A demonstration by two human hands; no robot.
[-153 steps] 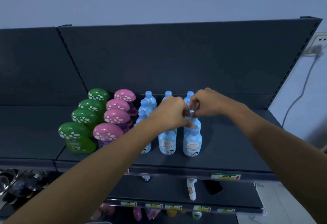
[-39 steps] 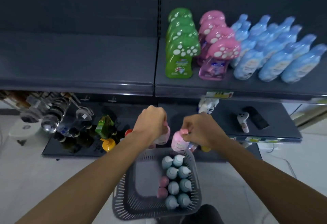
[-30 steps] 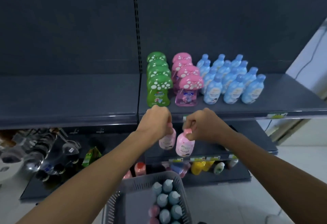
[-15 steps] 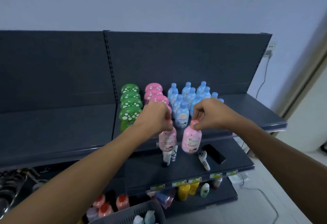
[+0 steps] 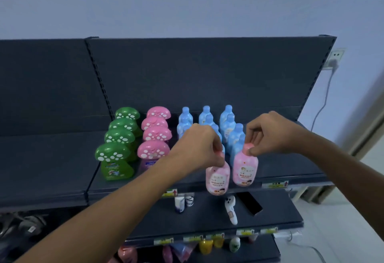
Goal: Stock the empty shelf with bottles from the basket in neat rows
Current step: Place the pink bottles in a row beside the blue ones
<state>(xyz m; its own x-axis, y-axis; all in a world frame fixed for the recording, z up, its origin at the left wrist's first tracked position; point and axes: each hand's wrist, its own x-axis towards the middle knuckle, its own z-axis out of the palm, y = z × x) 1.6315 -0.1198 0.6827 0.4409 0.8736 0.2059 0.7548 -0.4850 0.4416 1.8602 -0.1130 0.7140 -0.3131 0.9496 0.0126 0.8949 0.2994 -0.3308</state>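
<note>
My left hand (image 5: 199,148) pinches the cap of a small pink bottle (image 5: 217,179), which hangs in front of the top shelf's front edge. My right hand (image 5: 268,133) pinches the cap of a second pink bottle (image 5: 245,170) just to its right, about level with the shelf edge. On the dark top shelf (image 5: 291,165) stand a row of green mushroom-cap bottles (image 5: 116,159), a row of pink mushroom-cap bottles (image 5: 153,138) and rows of light blue bottles (image 5: 227,125), partly hidden by my hands. The basket is out of view.
The shelf's right part beside the blue bottles is bare. The lower shelf (image 5: 280,217) holds a black phone (image 5: 249,203), a white handheld device (image 5: 231,208) and small tubes (image 5: 182,201). A wall socket with a cable (image 5: 334,59) sits at the right.
Both hands lifted two pink bottles out of the basket and raised them to the top shelf's front edge. The view tilted up, so the basket dropped out of sight.
</note>
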